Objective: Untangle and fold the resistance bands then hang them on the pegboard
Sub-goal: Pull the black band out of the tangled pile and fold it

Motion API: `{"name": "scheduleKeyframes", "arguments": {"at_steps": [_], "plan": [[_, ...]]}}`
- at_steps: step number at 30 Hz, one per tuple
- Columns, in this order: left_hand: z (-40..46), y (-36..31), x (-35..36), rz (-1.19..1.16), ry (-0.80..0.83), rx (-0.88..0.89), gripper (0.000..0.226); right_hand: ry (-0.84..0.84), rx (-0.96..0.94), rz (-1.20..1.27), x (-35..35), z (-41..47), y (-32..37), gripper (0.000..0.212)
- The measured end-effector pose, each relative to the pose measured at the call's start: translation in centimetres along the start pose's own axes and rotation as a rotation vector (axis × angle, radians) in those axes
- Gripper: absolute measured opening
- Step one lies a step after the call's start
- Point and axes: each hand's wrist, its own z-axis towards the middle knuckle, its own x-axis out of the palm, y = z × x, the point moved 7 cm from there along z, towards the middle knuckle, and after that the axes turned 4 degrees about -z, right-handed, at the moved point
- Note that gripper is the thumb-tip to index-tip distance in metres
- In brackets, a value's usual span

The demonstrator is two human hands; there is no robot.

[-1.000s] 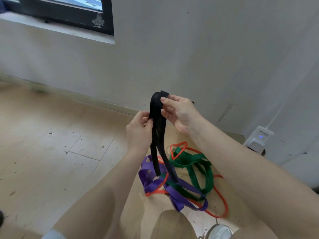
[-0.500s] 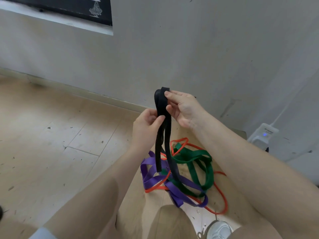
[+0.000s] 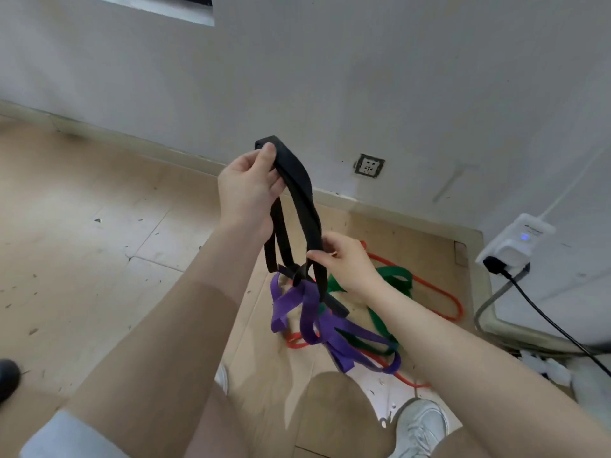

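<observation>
Left hand (image 3: 247,190) grips black band (image 3: 299,186) top.

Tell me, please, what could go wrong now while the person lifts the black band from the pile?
1. The black band, held up by the left hand, seems looped through the purple band; pulling higher may tighten that tangle.
2. The right hand only pinches one strand, which could slip free.
3. The lifted purple band may drag the green band and orange band along.
</observation>
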Motion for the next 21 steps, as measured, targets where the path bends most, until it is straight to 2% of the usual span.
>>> {"name": "scheduleKeyframes", "arguments": {"at_steps": [2,3,6,8,9,11,12,15,18,19,21], "plan": [[0.4,0.8,-0.1,0.062,-0.014,-0.054,0.022,-0.121,-0.001,0.092,-1.9,0.3,1.4,0.014],[0.5,1.6,-0.2,0.187,-0.004,-0.087,0.027,-0.187,0.007,0.174,-3.1,0.6,2.2,0.015],[-1.3,3.8,0.9,0.530,0.217,-0.092,0.025,-0.303,0.051,0.383,-5.7,2.2,4.5,0.003],[-2.9,4.5,1.5,0.580,0.358,-0.030,0.011,-0.327,0.106,0.453,-6.4,2.9,5.4,0.015],[-3.3,4.6,1.6,0.600,0.387,0.016,0.016,-0.323,0.128,0.471,-6.4,2.9,5.8,0.018],[-3.2,4.2,1.0,0.657,0.356,0.095,0.032,-0.289,0.126,0.480,-6.2,2.6,6.9,0.016],[-3.1,4.0,0.6,0.677,0.324,0.116,0.033,-0.280,0.108,0.495,-6.2,2.6,7.4,0.015],[-3.0,3.1,0.2,0.651,0.283,0.158,0.024,-0.273,0.073,0.547,-6.3,2.4,8.5,0.019],[-3.1,2.6,0.2,0.641,0.283,0.190,0.018,-0.152,0.044,0.598,-6.0,2.1,8.4,0.021],[-3.1,2.8,0.1,0.643,0.270,0.182,0.017,-0.124,0.033,0.538,-5.9,1.8,7.7,0.024],[-2.8,3.2,-0.6,0.617,0.220,0.142,0.016,-0.142,0.001,0.239,-6.2,0.6,5.2,0.031]]}}
